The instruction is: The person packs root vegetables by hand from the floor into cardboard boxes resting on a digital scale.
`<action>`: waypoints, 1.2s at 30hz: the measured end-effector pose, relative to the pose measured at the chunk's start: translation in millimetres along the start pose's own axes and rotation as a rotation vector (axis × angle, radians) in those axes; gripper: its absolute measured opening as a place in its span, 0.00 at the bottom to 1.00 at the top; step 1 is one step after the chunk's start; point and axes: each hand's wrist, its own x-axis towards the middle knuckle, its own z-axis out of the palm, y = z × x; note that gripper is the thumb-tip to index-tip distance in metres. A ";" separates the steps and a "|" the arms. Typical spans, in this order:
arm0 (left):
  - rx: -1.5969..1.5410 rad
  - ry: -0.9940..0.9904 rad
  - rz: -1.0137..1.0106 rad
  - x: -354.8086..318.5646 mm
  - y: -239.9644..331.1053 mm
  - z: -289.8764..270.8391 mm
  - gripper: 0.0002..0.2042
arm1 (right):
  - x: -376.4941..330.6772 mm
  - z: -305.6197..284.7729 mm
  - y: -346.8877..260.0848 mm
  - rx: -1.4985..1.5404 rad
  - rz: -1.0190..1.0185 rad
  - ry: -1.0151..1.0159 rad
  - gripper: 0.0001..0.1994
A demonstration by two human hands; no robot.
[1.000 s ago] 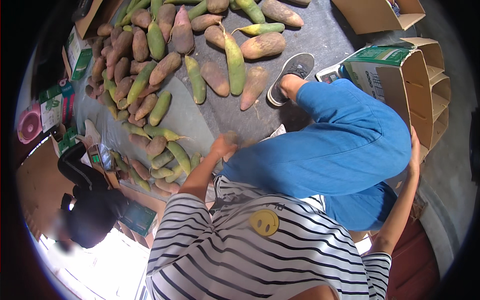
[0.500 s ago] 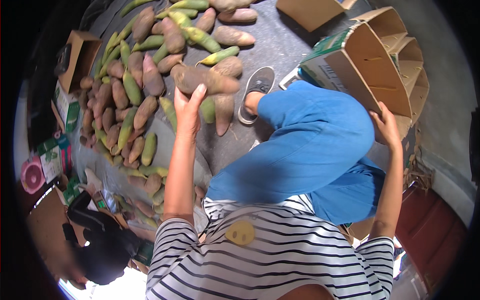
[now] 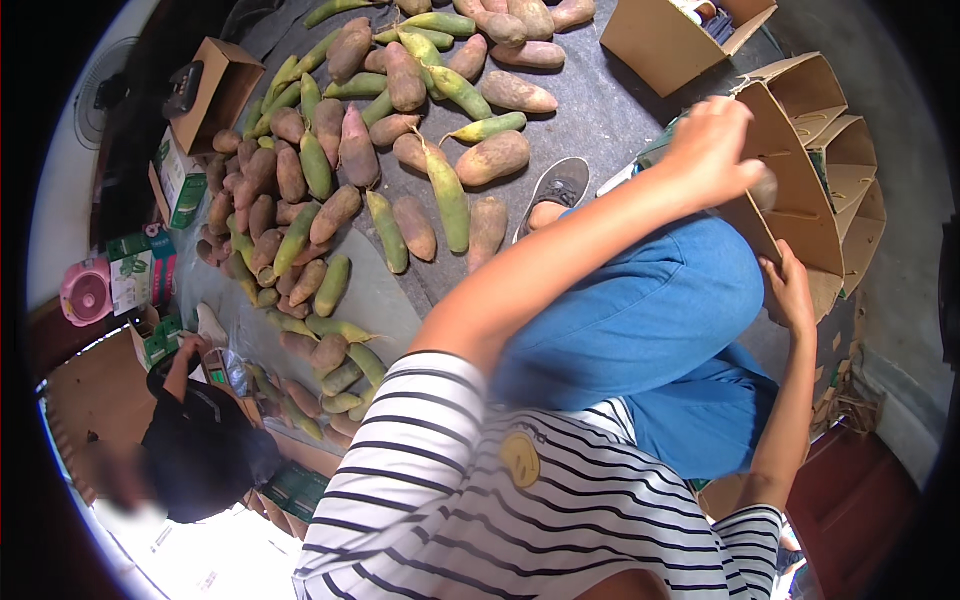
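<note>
At the far left we see a caged fan point(image 3: 97, 90), with a pink fan point(image 3: 87, 292) below it and a co-worker point(image 3: 205, 440) in dark clothes bending lower down. Next to these stand a small cardboard box point(image 3: 222, 95) and a white-and-green carton point(image 3: 182, 188). Then comes our heap of roots point(image 3: 289, 176), reddish-brown and green ones piled touching each other, thinning out to the right into loose ones on the dark sheet point(image 3: 580, 112); among these we pick out a long yellow-green root point(image 3: 449, 205). Just right of them is our grey shoe point(image 3: 566, 182), with the blue trousers point(image 3: 650, 310) bent at the knee. Above, near the top, sits another open box point(image 3: 660, 50) with dark things in it. Our left hand point(image 3: 710, 150) reaches across the body, its fingers curled around a brown root point(image 3: 766, 190) of which only a blurred end shows, at the near side of a tall open carton point(image 3: 806, 228) lying among other flaps; we cannot tell whether the root touches the cardboard. Lower and farther right, our right hand point(image 3: 790, 285) is clamped on that carton's lower edge.
</note>
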 end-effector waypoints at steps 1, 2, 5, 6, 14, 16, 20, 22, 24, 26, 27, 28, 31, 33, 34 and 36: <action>0.019 0.164 0.124 -11.6 -15.7 -3.7 0.24 | 0.0 -0.4 0.6 -0.006 0.006 -0.009 0.08; 0.003 0.154 0.052 -27.1 -34.4 -10.9 0.22 | 0.0 -0.5 1.2 -0.014 0.013 -0.018 0.08; 0.032 0.076 -0.191 -93.4 -94.6 -47.0 0.22 | 0.3 0.5 2.6 0.057 0.021 -0.029 0.08; 0.094 0.032 -0.306 -120.8 -111.9 -58.3 0.22 | 0.4 0.8 2.6 0.036 -0.006 -0.022 0.08; 0.376 0.116 -0.882 -278.9 -217.6 -118.2 0.24 | 0.5 0.0 0.9 -0.011 0.034 -0.022 0.09; 0.398 0.206 -0.984 -288.5 -237.6 -125.3 0.29 | 0.8 0.8 1.7 -0.023 0.024 -0.014 0.09; 0.397 0.393 -1.051 -288.2 -275.3 -123.1 0.37 | 1.5 1.1 3.8 -0.003 0.045 -0.023 0.09; 0.349 0.417 -1.053 -283.7 -295.5 -120.4 0.37 | 1.3 0.7 2.9 -0.025 0.028 -0.023 0.09; 0.190 0.406 -1.093 -279.3 -315.3 -121.1 0.40 | 1.6 -0.6 -0.2 -0.031 0.073 -0.040 0.08; 0.201 0.361 -1.139 -274.6 -331.7 -124.8 0.39 | 2.1 -1.7 -5.0 -0.050 0.047 -0.016 0.08; 0.199 0.298 -1.249 -271.3 -337.3 -124.0 0.38 | 2.4 -1.6 -7.6 -0.046 0.087 -0.018 0.08; 0.249 0.278 -1.266 -271.5 -338.2 -124.8 0.36 | 1.6 -3.1 -10.1 -0.054 0.095 -0.017 0.08; 0.288 0.320 -1.135 -270.4 -320.9 -121.3 0.33 | 2.2 -7.0 -13.3 -0.078 0.138 -0.051 0.08; 0.247 0.345 -0.884 -267.4 -291.8 -117.1 0.31 | 3.0 -8.3 -11.1 -0.070 0.086 -0.034 0.09; 0.206 0.362 -0.789 -262.4 -273.1 -114.8 0.30 | 4.2 -8.5 -8.9 -0.092 0.091 -0.033 0.09; 0.270 0.345 -0.696 -238.1 -232.9 -116.4 0.28 | 2.9 -10.9 -4.7 -0.115 0.035 -0.019 0.09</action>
